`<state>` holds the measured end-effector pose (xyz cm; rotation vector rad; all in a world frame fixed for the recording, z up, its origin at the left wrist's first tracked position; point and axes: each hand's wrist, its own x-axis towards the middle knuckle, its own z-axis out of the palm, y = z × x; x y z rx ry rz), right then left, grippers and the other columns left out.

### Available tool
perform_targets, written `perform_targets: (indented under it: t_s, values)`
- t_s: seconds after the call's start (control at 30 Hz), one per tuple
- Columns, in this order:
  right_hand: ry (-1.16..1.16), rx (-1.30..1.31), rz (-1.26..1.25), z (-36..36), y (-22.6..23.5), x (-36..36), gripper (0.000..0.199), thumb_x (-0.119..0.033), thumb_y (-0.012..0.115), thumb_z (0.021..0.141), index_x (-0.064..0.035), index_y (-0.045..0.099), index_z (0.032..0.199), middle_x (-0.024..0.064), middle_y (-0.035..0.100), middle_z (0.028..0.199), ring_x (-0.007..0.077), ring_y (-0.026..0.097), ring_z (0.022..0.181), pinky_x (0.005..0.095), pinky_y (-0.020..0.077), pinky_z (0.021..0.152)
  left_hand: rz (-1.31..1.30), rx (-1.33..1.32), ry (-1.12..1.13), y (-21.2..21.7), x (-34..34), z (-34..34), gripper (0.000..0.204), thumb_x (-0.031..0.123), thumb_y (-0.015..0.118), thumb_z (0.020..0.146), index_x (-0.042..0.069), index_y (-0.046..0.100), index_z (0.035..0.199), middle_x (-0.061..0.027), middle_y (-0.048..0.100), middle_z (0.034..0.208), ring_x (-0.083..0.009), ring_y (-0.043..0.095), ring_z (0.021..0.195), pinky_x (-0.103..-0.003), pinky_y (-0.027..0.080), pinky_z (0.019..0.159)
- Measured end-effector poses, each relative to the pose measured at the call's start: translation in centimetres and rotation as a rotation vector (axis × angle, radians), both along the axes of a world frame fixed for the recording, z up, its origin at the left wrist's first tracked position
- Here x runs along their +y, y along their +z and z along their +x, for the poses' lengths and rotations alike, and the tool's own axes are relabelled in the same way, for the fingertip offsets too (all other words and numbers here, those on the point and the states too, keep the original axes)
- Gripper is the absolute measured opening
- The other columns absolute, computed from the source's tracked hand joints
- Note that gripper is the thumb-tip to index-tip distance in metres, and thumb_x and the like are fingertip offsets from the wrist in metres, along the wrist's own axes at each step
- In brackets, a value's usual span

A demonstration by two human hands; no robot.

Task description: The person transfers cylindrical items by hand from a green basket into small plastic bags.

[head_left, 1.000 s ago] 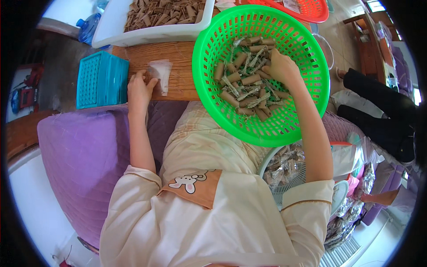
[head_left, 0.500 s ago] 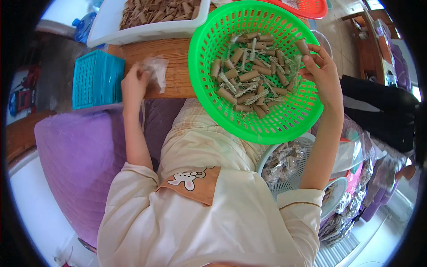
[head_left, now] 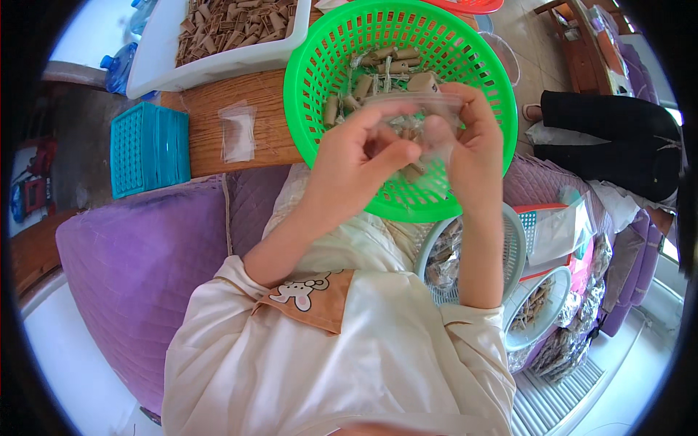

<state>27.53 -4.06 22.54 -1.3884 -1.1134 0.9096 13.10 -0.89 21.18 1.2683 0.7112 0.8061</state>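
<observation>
Above the green basket [head_left: 294,94], my two hands come together at a small clear plastic bag [head_left: 436,104]. My left hand [head_left: 360,154] has its fingers curled at the bag's left side, slightly smeared by motion. With thumb and fingers closed, my right hand [head_left: 471,138] grips the bag's right side. A brown tube [head_left: 423,82] shows just behind the bag at the right fingertips; whether it touches the bag I cannot tell. Inside the basket lie several more brown tubes [head_left: 361,87] and clear wrapped strands, partly hidden by my hands.
A stack of clear bags [head_left: 238,134] lies on the wooden table [head_left: 200,109], beside a teal basket [head_left: 149,149]. Behind is a white tray [head_left: 218,64] of brown pieces. To my right stand a grey basket [head_left: 514,243] and a pale bowl [head_left: 560,291]. A person's dark-trousered legs [head_left: 603,123] are at far right.
My left hand has left the bag stack and moved right, over the basket, with a clear bag. My right hand has moved inward with the tube from the basket's right rim.
</observation>
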Motion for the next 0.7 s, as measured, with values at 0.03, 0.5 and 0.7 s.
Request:
perform_targets:
  t_s: [0.03,0.5,0.7]
  values:
    - [-0.049,-0.066,0.127,-0.4,-0.4,-0.2,0.026,-0.001,0.056,0.078,-0.0006,0.046,0.102,0.0074,0.052,0.089,0.0093,0.054,0.066,0.0191,0.0448,0.056,-0.002,-0.002,-0.004,-0.3,-0.1,0.5,0.038,0.014,0.062,0.075,0.005,0.049,0.109,-0.0002,0.057,0.064,-0.0032,0.048,0.055,-0.017,0.037,0.05]
    - [-0.197,0.097,0.065,-3.1,-2.2,-2.3,0.03,-0.006,0.057,0.079,-0.0018,0.053,0.109,0.0047,0.058,0.094,0.0085,0.054,0.08,0.019,0.0434,0.071,-0.461,-0.496,0.042,-2.5,0.5,1.5,0.017,0.018,0.056,0.082,0.003,0.051,0.088,-0.0025,0.056,0.07,-0.007,0.053,0.059,-0.019,0.044,0.053]
    - [-0.351,0.135,0.09,-0.2,-2.6,-2.9,0.032,-0.003,0.058,0.078,-0.0009,0.053,0.11,0.0041,0.056,0.095,0.0078,0.054,0.08,0.0183,0.0435,0.069,-0.112,-0.101,0.096,-3.3,1.0,0.6,0.013,0.014,0.056,0.081,0.002,0.055,0.086,-0.0041,0.058,0.071,-0.0077,0.055,0.061,-0.019,0.044,0.054]
